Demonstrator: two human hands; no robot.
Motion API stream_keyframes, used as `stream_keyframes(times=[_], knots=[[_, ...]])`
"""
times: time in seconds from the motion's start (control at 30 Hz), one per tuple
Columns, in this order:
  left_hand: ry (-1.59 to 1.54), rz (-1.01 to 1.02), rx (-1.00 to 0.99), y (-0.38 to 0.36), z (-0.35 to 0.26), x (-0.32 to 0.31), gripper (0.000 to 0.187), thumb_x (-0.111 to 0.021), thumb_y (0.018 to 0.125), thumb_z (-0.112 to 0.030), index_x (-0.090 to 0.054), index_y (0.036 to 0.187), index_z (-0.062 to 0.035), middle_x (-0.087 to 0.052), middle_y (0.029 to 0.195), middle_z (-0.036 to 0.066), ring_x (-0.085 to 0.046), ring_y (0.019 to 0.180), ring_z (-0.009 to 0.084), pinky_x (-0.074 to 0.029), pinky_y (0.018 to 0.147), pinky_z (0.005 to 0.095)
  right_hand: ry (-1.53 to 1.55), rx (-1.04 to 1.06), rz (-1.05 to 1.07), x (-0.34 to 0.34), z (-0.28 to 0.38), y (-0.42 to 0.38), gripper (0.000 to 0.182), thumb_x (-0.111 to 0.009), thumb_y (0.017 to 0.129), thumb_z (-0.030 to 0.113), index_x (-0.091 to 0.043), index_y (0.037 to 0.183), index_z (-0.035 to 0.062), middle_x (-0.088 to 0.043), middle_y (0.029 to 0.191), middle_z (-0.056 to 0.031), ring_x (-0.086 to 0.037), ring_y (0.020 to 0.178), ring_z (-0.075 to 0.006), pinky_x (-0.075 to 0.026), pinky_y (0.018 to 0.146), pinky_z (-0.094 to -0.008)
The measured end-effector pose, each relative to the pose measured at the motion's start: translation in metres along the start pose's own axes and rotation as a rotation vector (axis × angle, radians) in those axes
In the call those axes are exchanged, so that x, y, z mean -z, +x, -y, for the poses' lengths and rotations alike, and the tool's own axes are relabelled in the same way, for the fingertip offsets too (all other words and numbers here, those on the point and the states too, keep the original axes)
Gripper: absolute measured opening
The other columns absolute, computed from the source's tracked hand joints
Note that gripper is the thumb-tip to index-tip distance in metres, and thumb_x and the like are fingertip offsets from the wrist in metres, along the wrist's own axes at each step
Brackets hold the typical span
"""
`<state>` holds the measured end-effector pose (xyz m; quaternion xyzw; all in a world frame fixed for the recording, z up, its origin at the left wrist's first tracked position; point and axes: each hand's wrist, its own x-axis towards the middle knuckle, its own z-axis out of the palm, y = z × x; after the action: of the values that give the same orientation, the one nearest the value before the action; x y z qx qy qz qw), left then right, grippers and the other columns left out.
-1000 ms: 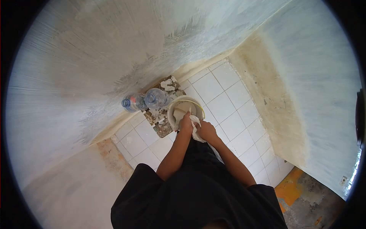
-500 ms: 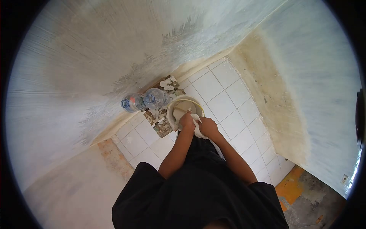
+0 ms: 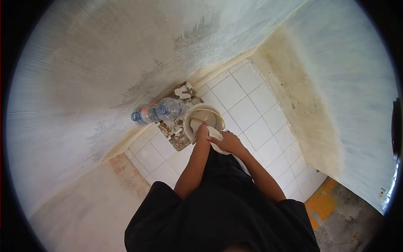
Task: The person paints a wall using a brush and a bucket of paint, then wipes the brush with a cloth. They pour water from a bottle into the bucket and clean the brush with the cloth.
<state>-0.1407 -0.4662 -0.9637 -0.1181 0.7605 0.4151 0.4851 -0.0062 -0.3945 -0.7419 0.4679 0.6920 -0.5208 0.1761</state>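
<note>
A pale bucket (image 3: 187,130) with a yellow handle (image 3: 219,115) stands in front of me, and whitish material (image 3: 205,114) shows inside it. My left hand (image 3: 202,132) is over the near rim, its fingers closed on what looks like a limp white bag (image 3: 216,133). Beside it, my right hand (image 3: 228,142) grips the same bag from the right, its thumb reaching toward my left wrist. The bag's lower part hangs against my dark clothes. My forearms and hands hide part of the bucket's near side.
Two clear plastic bottles, a left one (image 3: 144,114) and a right one (image 3: 171,109), stand left of the bucket by a stained board (image 3: 179,140). White floor tiles (image 3: 228,93) run to a patchy wall base (image 3: 289,88) at right. A painted wall (image 3: 105,63) rises close ahead.
My right hand has shifted a little left, its thumb now near my left wrist. My left hand has moved slightly left and down, and more of the bag shows between the hands.
</note>
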Motion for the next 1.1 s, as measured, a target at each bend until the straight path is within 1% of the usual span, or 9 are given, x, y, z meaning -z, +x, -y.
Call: stream_keyframes(times=[0.07, 0.17, 0.37, 0.47, 0.57, 0.67, 0.77, 0.87, 1.1], knots=[[-0.165, 0.059, 0.181, -0.052, -0.040, 0.002, 0.034, -0.052, 0.096, -0.029, -0.064, 0.105, 0.0015, -0.066, 0.098, 0.019, -0.065, 0.096, 0.0301, -0.052, 0.084, 0.0395, 0.067, 0.070, 0.015, -0.001, -0.009, 0.005, 0.070, -0.059, 0.079, 0.066, -0.068, 0.107, 0.0021, -0.069, 0.094, -0.0234, -0.067, 0.088, -0.0372, -0.051, 0.081, -0.0433], [-0.574, 0.208, 0.239, -0.069, -0.051, 0.000, 0.033, -0.052, 0.098, -0.028, -0.055, 0.118, -0.0019, -0.062, 0.102, 0.013, -0.063, 0.091, 0.0288, -0.053, 0.079, 0.0440, 0.028, 0.153, -0.014, 0.003, -0.020, 0.012, 0.056, -0.064, 0.081, 0.052, -0.069, 0.106, 0.0019, -0.069, 0.095, -0.0234, -0.067, 0.087, -0.0375, -0.051, 0.081, -0.0432], [-0.563, 0.292, 0.339, -0.049, -0.040, 0.014, 0.024, -0.045, 0.101, -0.026, -0.055, 0.106, -0.0055, -0.061, 0.094, 0.010, -0.063, 0.087, 0.0282, -0.053, 0.079, 0.0457, 0.126, 0.268, 0.021, 0.003, -0.030, 0.023, 0.038, -0.061, 0.085, 0.032, -0.068, 0.104, 0.0000, -0.068, 0.095, -0.0248, -0.066, 0.089, -0.0390, -0.049, 0.082, -0.0439], [-0.496, 0.260, 0.312, -0.039, -0.030, 0.016, 0.024, -0.046, 0.101, -0.028, -0.056, 0.107, -0.0065, -0.062, 0.095, 0.010, -0.063, 0.087, 0.0275, -0.054, 0.079, 0.0450, 0.075, 0.266, 0.005, -0.011, -0.037, 0.032, 0.037, -0.060, 0.086, 0.033, -0.067, 0.100, -0.0013, -0.067, 0.093, -0.0258, -0.064, 0.089, -0.0411, -0.049, 0.081, -0.0445], [-0.514, 0.307, 0.282, -0.041, -0.032, 0.017, 0.032, -0.054, 0.098, -0.021, -0.052, 0.120, 0.0027, -0.061, 0.107, 0.014, -0.064, 0.093, 0.0298, -0.055, 0.079, 0.0452, 0.055, 0.223, -0.019, -0.020, -0.041, 0.036, 0.033, -0.062, 0.084, 0.030, -0.067, 0.100, 0.0016, -0.067, 0.097, -0.0242, -0.064, 0.093, -0.0412, -0.049, 0.085, -0.0469], [-0.472, 0.324, 0.363, -0.063, -0.049, 0.009, 0.024, -0.048, 0.100, -0.029, -0.058, 0.106, -0.0079, -0.063, 0.095, 0.009, -0.063, 0.086, 0.0269, -0.054, 0.078, 0.0447, 0.028, 0.224, -0.068, -0.023, -0.045, 0.034, 0.032, -0.061, 0.084, 0.030, -0.067, 0.100, 0.0022, -0.067, 0.096, -0.0239, -0.064, 0.092, -0.0411, -0.050, 0.084, -0.0476], [-0.430, 0.382, 0.363, -0.055, -0.042, 0.009, 0.025, -0.049, 0.099, -0.031, -0.060, 0.102, -0.0088, -0.063, 0.090, 0.008, -0.063, 0.082, 0.0261, -0.054, 0.075, 0.0439, 0.075, 0.242, -0.019, -0.018, -0.049, 0.030, 0.034, -0.060, 0.086, 0.031, -0.067, 0.096, -0.0010, -0.067, 0.093, -0.0244, -0.064, 0.089, -0.0412, -0.049, 0.080, -0.0459], [-0.454, 0.401, 0.406, -0.046, -0.036, 0.009, 0.033, -0.055, 0.098, -0.029, -0.055, 0.118, -0.0031, -0.063, 0.107, 0.012, -0.063, 0.094, 0.0307, -0.053, 0.081, 0.0476, 0.054, 0.238, -0.065, -0.021, -0.054, 0.028, 0.033, -0.060, 0.086, 0.030, -0.067, 0.097, 0.0000, -0.067, 0.092, -0.0234, -0.064, 0.088, -0.0409, -0.049, 0.080, -0.0462], [-0.397, 0.380, 0.401, -0.042, -0.040, 0.009, 0.025, -0.058, 0.096, -0.029, -0.059, 0.106, -0.0055, -0.063, 0.097, 0.010, -0.063, 0.086, 0.0288, -0.053, 0.077, 0.0482, 0.056, 0.235, -0.088, -0.023, -0.055, 0.025, 0.035, -0.060, 0.086, 0.031, -0.068, 0.102, 0.0007, -0.067, 0.093, -0.0237, -0.064, 0.089, -0.0411, -0.049, 0.081, -0.0470]])
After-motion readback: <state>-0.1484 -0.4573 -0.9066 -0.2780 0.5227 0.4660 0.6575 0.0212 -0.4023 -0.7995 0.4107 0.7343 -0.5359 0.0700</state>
